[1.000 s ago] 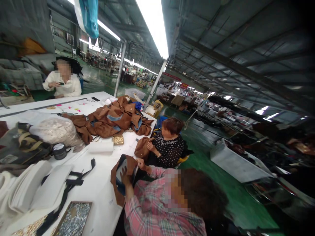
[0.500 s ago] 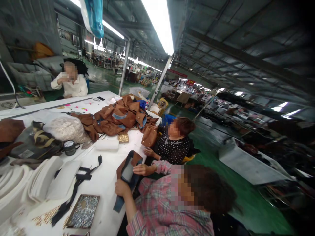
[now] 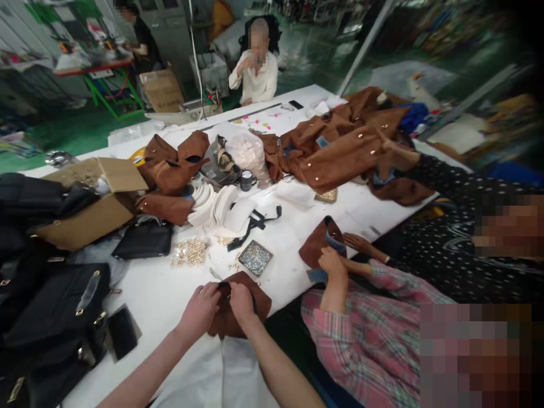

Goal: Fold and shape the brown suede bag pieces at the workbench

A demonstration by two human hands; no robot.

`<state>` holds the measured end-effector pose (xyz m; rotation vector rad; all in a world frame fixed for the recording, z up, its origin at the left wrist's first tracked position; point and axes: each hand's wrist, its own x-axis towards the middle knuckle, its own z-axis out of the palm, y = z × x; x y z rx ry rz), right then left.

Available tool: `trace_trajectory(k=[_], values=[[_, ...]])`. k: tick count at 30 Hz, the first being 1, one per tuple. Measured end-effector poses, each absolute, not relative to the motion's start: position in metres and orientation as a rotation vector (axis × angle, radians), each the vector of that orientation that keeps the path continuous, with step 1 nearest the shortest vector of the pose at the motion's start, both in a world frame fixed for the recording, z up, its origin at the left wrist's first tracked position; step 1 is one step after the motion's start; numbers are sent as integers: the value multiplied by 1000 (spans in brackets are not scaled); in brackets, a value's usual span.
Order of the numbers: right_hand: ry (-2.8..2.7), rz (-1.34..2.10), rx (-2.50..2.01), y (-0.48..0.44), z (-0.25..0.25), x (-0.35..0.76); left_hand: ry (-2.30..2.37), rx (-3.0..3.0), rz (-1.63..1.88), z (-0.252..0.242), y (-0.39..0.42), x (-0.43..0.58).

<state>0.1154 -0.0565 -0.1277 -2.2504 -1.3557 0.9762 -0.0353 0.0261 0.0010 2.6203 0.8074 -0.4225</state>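
Workroom with green floor (image 3: 42, 156); white-topped table (image 3: 161, 294) ran diagonally across the head view. Worked item, a brown piece (image 3: 260, 294), lay at the near edge of the table, directly in front of the wearer. Left hand (image 3: 206, 297): fingers closed on its upper edge, near a dark strip. Right hand (image 3: 241, 298): fingers likewise clamped on that edge, just beside the left; exact fingertip contact was partly hidden. Just beyond stood a shallow tray (image 3: 249, 268) of silver-coloured metal bits (image 3: 255, 258); a clear bag of gold-coloured pieces (image 3: 190, 251) lay to its left, with a black strap (image 3: 247, 231) and stacked white pads (image 3: 216, 204) behind. Black bags (image 3: 59, 306) crowded the left side. Larger brown pile (image 3: 340, 150) occupied the far right of the tabletop. To the right, a co-worker in a plaid shirt (image 3: 382, 317) had hands on a second brown piece (image 3: 313, 243); another person in a cream shirt (image 3: 266, 79) sat at the far side.
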Motion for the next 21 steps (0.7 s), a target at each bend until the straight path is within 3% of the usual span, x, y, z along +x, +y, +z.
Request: trace_trajectory(k=[8, 15, 21], values=[[-1364, 835, -2085, -73, -120, 112, 1056, 2556, -345, -14, 35, -52], [-1537, 837, -2138, -52, -103, 127, 993, 2528, -653, -42, 40, -51], [-1559, 834, -2122, -44, -94, 129, 867, 2410, -606, -37, 66, -41]])
